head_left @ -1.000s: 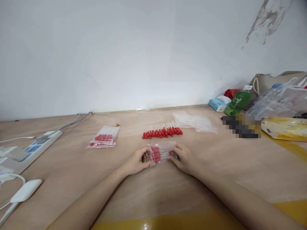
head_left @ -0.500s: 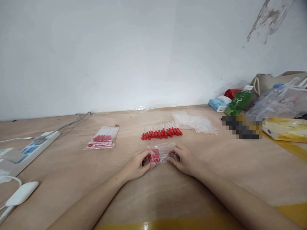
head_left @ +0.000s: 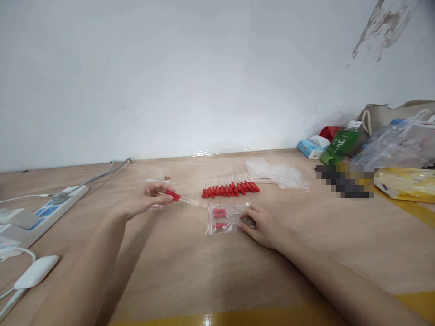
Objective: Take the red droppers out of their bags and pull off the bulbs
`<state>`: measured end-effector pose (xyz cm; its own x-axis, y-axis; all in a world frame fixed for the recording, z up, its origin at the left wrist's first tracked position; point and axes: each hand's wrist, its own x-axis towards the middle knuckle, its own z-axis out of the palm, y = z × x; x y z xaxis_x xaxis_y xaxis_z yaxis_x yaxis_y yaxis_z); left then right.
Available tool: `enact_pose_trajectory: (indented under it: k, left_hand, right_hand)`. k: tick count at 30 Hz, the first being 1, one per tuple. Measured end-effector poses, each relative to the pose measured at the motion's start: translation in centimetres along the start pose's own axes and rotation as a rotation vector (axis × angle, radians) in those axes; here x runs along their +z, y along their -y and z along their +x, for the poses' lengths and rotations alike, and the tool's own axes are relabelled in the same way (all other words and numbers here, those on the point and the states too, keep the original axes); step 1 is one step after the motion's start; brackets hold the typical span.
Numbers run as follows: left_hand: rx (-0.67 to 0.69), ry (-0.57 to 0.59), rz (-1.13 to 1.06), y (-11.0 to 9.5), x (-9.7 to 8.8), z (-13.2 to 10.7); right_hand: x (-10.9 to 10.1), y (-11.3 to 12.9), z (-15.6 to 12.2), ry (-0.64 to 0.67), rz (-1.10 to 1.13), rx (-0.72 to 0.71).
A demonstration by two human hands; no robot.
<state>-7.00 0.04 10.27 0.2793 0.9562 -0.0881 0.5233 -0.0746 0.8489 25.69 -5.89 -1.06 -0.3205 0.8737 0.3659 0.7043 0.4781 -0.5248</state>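
Observation:
My left hand (head_left: 158,194) is raised on the left, its fingers pinching the red end of what looks like a red-bulbed dropper (head_left: 174,195). The dropper's pale, see-through stem points right, smeared by motion. My right hand (head_left: 260,226) pinches the right end of a clear zip bag (head_left: 234,222) lying on the table. Inside the bag, red bulbs (head_left: 219,213) show near its left edge, which has a red line. Behind the bag lies a row of red-bulbed droppers (head_left: 231,188), stems toward the wall. My left hand partly hides a filled bag (head_left: 156,207).
Flat zip bags (head_left: 288,176) lie right of the row. A power strip (head_left: 50,213) with cables and a white plug-in device (head_left: 36,272) sit at left. At back right are a tissue pack (head_left: 311,148), a green bottle (head_left: 340,144) and plastic bags (head_left: 394,145).
My left hand has let go of the bag's left end and moved left and up with a dropper. A gap now shows between the red bulbs in the bag. My right hand stays put.

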Motion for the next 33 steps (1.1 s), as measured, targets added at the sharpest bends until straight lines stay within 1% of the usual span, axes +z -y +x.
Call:
enact_pose_trajectory:
  k: [1,2,3,4,5,6,7,8,9,11,14,16,19,25,26,27,30,31,32,33]
  left_hand:
    - [0.027,-0.109,0.029,-0.2,-0.5,-0.1]
    - [0.074,-0.231,0.061,-0.1,-0.6,0.0]
    - [0.131,-0.351,0.088,0.1,-0.4,0.2]
    - [0.216,-0.471,0.144,0.6,0.3,0.6]
    - [0.279,-0.559,0.176,1.2,1.2,1.2]
    - [0.334,-0.6,0.211,2.0,2.2,1.9]
    - [0.465,-0.663,0.379,2.8,3.3,2.6]
    - [0.513,-0.673,0.427,3.7,4.4,3.3]
    - [0.541,-0.656,0.449,4.5,5.4,3.9]
    - [0.594,-0.573,0.527,5.8,7.0,4.9]
    - [0.627,-0.456,0.743,6.6,8.3,5.5]
    - [0.616,-0.409,0.804,6.5,8.7,5.4]
    - [0.588,-0.374,0.755,6.0,9.0,5.2]
    - [0.429,-0.316,0.477,6.1,8.9,5.2]
    - [0.43,-0.324,0.466,6.1,8.8,5.1]
    - [0.447,-0.357,0.474,6.0,8.8,4.8]
    - [0.53,-0.518,0.502,5.6,9.1,3.3]
    - [0.549,-0.532,0.485,5.4,9.4,2.6]
    - [0.564,-0.51,0.456,5.3,9.8,2.0]
    - [0.575,-0.454,0.423,5.1,10.3,1.3]
  right_hand:
    - [0.0,0.0,0.0,-0.003,0.001,-0.002]
    - [0.0,0.0,0.0,-0.004,0.002,-0.004]
    - [0.0,0.0,0.0,-0.004,0.002,-0.006]
    - [0.0,0.0,0.1,-0.002,0.002,-0.007]
    - [0.0,0.0,0.1,0.001,0.001,-0.01]
    - [0.0,0.0,0.1,0.002,0.001,-0.014]
    - [0.0,-0.1,0.1,0.003,0.001,-0.017]
    - [0.1,-0.1,0.1,0.003,0.0,-0.021]
    - [0.1,-0.2,0.1,0.001,-0.003,-0.025]
    - [0.2,-0.3,0.0,-0.002,-0.012,-0.026]
    - [0.3,-0.3,0.0,-0.002,-0.026,-0.024]
    - [0.3,-0.3,0.0,0.002,-0.028,-0.026]
    - [0.2,-0.3,0.0,0.003,-0.025,-0.03]
    - [0.3,-0.4,0.0,0.002,-0.021,-0.028]
    - [0.3,-0.4,0.0,0.005,-0.019,-0.025]
    - [0.2,-0.4,0.0,0.008,-0.017,-0.024]
    - [0.1,-0.4,-0.1,0.021,-0.016,-0.019]
    - [0.1,-0.4,-0.1,0.028,-0.014,-0.018]
    - [0.1,-0.4,-0.1,0.035,-0.01,-0.018]
    - [0.0,-0.4,-0.1,0.034,-0.007,-0.015]
